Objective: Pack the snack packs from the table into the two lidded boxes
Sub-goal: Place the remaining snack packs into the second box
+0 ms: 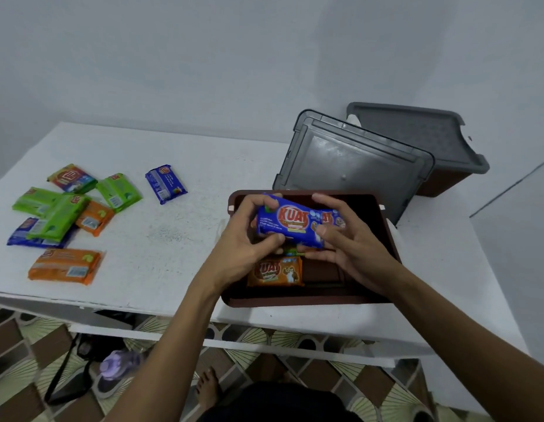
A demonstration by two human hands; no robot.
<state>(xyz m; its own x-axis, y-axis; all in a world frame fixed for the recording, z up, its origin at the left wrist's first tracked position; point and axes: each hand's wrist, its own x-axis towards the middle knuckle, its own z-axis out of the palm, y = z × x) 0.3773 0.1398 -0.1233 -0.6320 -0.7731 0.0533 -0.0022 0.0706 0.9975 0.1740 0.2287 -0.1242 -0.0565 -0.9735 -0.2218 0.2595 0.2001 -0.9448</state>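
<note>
Table edge (295,318) just beside brown box (280,300).

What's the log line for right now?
left hand, right hand: hold blue snack pack | over: open brown box | inside: orange snack pack

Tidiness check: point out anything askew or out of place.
The loose grey plastic lid stands tilted behind the open brown plastic box, not flat. The foil snack packs on the left overlap in a messy heap; one blue foil pack lies apart. Nothing looks spilled or damaged.
</note>
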